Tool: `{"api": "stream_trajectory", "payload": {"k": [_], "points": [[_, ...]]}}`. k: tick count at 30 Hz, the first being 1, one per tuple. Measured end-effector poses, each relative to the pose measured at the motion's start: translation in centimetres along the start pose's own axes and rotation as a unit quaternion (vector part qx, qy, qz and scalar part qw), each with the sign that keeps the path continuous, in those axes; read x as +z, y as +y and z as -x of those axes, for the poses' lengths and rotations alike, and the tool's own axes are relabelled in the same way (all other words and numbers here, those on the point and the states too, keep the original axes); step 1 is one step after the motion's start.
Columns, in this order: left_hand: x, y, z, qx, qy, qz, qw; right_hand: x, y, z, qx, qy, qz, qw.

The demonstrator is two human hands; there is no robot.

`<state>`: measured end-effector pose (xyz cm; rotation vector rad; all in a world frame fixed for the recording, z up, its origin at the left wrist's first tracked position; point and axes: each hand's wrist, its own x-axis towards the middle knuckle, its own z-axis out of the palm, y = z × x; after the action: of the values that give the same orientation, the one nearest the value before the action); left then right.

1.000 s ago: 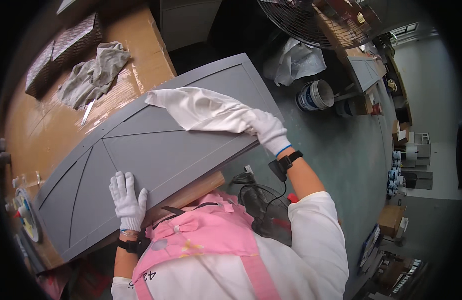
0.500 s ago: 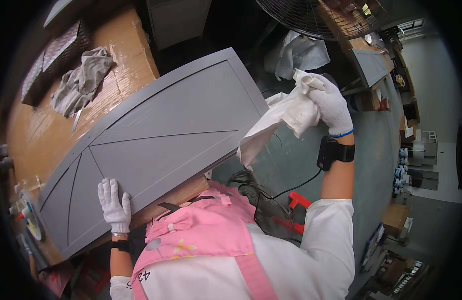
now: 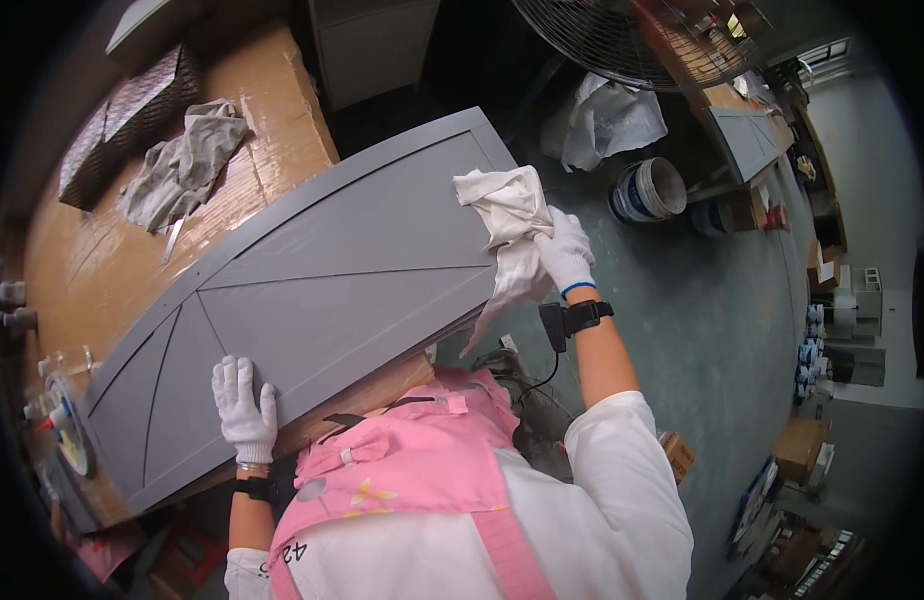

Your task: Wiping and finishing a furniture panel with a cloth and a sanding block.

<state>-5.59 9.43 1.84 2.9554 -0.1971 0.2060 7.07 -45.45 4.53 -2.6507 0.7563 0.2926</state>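
A large grey panel (image 3: 332,250) with an arched far edge and thin raised strips lies across the workbench in front of me. My left hand (image 3: 245,408), in a white knit glove, rests flat on its near edge with the fingers stretched out. My right hand (image 3: 566,250), gloved the same way, grips a white rag (image 3: 512,210) over the panel's right end. One end of the rag lies against the grey surface; another hangs down past the near edge. The glove and the bunched cloth hide the right fingertips.
The workbench (image 3: 272,110) is covered in brown wrapping and bears a crumpled grey cloth (image 3: 187,165) and a bubble-wrapped item (image 3: 132,120). Right of the panel a white bucket (image 3: 650,190) stands on the floor, below a wire-caged fan (image 3: 632,40) and near a clear plastic bag (image 3: 612,120).
My right hand has brought the rag left and down, from beyond the panel's right end onto its surface. My left hand stays flat on the near edge.
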Motion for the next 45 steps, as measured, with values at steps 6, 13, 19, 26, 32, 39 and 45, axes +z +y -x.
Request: {"api": "stream_trajectory", "payload": {"k": [6,13,19,26,32,39,45], "points": [[0.4,0.1,-0.5,0.015,0.011,0.022,1.000,-5.2,9.4,-2.2,0.134,0.242,-0.206,0.939],[0.2,-0.3,0.0,0.018,0.011,0.014,1.000,-10.9,0.8,4.2,-0.282,0.405,0.133,0.859],[0.2,-0.5,0.0,0.014,0.018,0.026,0.999,-9.6,2.3,3.3,-0.140,0.017,0.233,0.962],[0.4,-0.6,0.0,0.021,0.011,0.023,0.999,-8.5,1.0,2.5,-0.161,-0.027,0.328,0.931],[0.1,-0.6,0.2,0.019,0.016,0.021,0.999,-13.3,-0.1,2.7,-0.181,0.318,-0.070,0.928],[0.1,-0.3,-0.2,0.021,0.019,0.027,0.999,-10.4,-3.0,3.3,-0.088,-0.161,0.316,0.931],[-0.2,-0.2,-0.1,0.015,0.022,0.027,0.999,-10.5,-5.8,3.9,-0.087,-0.176,-0.444,0.874]]}}
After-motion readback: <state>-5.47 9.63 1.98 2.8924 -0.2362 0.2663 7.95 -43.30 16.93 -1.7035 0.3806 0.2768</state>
